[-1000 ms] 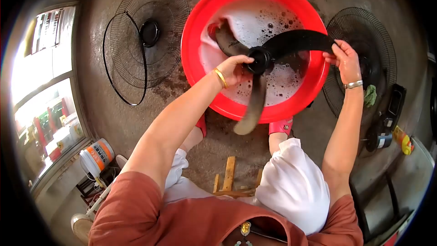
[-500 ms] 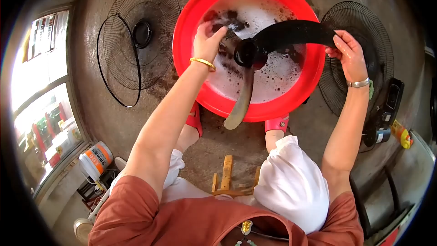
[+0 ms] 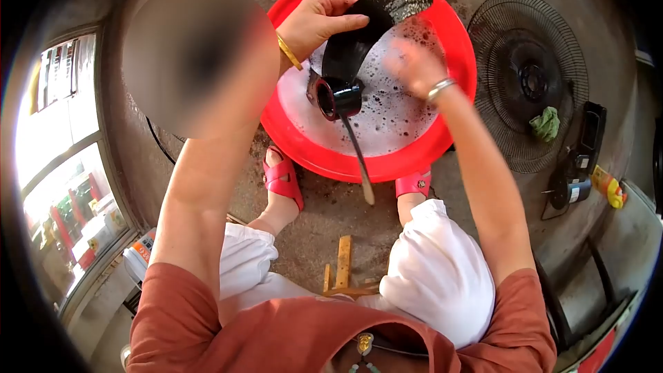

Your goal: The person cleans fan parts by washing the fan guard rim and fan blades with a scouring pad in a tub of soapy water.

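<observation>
My left hand (image 3: pixel 318 24) grips a black fan blade (image 3: pixel 349 48) by one of its broad vanes, thumb on the near face. Wet foam specks shine on the vane's tip. The blade's round hub faces me, and another vane, thin from this angle, hangs down past the near rim of the red basin (image 3: pixel 459 48). Dark-speckled suds fill the basin beneath. My right hand (image 3: pixel 418 69) is over the suds, to the right of the blade and apart from it; motion smears its fingers.
A fan grille (image 3: pixel 497 69) lies on the floor at right, with a green cloth (image 3: pixel 545 124) on it. Beyond are a black fan part (image 3: pixel 590 131) and a yellow packet (image 3: pixel 608 186). A wooden stool (image 3: pixel 344 262) is below me. A blurred round patch hides the upper left.
My right hand has left the vane tip and swung inward over the basin. My left hand now holds a vane, and the blade has turned, its hub shifting left.
</observation>
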A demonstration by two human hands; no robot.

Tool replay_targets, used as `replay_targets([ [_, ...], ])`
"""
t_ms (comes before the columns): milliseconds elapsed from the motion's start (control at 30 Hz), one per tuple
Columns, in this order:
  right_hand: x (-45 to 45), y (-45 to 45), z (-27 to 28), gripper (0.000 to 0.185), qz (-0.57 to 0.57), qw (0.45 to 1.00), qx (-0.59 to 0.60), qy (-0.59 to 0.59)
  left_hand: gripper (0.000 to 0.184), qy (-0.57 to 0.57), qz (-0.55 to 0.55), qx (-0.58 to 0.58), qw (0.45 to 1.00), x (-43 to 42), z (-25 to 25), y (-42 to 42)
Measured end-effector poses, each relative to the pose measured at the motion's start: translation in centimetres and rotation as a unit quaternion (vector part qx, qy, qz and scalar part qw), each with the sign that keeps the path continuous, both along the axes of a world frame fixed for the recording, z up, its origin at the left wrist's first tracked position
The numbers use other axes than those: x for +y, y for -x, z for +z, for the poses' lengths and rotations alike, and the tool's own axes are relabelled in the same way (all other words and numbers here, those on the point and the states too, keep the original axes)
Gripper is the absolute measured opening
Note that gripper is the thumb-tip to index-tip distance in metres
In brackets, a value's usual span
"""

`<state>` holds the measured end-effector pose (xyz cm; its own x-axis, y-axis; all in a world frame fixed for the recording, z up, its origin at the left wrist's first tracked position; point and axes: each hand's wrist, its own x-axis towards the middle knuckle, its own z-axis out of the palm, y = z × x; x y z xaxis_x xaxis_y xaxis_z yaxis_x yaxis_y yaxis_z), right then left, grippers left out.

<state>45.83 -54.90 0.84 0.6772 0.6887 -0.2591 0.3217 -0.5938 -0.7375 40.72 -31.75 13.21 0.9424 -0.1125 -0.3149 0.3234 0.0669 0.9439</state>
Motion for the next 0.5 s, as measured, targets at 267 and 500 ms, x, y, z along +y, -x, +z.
replay_targets([
  [267,0.5,7.7,2.0,0.035,0.338,0.855,-0.090,0.383,0.017,-0.007,0.091,0.036,0.995,-3.1,-0.8,-0.5],
  [500,-2.8,0.5,-2.7,0.036,0.232,0.924,-0.068,0.295,0.024,-0.001,0.077,0.086,0.993,-3.0,-3.1,-1.4],
])
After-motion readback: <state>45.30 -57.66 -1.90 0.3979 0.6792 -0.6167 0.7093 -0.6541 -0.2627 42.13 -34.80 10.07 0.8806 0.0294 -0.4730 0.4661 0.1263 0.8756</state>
